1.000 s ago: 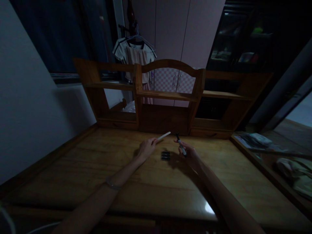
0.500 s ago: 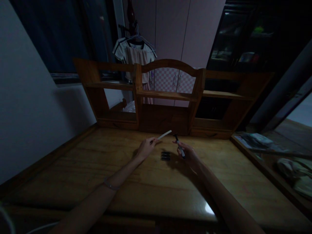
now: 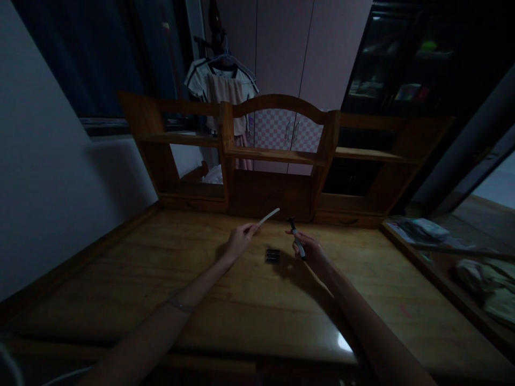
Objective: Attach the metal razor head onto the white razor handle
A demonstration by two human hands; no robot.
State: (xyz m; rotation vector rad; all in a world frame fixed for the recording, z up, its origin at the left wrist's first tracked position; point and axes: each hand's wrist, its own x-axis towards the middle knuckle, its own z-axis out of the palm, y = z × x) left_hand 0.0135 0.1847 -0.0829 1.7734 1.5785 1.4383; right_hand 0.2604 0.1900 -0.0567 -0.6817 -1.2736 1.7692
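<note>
My left hand pinches one end of a thin, slightly curved white strip, which points up and to the right above the desk. In my right hand is a grey-and-black razor, its small dark head tilted up and to the left. The strip and the razor are apart, with a narrow gap between them. Between my hands, several small black pieces lie in a short stack of rows on the wooden desk. They are too dark to make out in detail.
A wooden shelf unit stands along the desk's back edge. A white wall borders the left side. To the right, past the desk's raised edge, lie papers and pale cloth. Clothes hang behind the shelves.
The free end of the white strip has moved slightly up and to the left, and the strip looks more bent. My right hand with the razor has barely moved.
</note>
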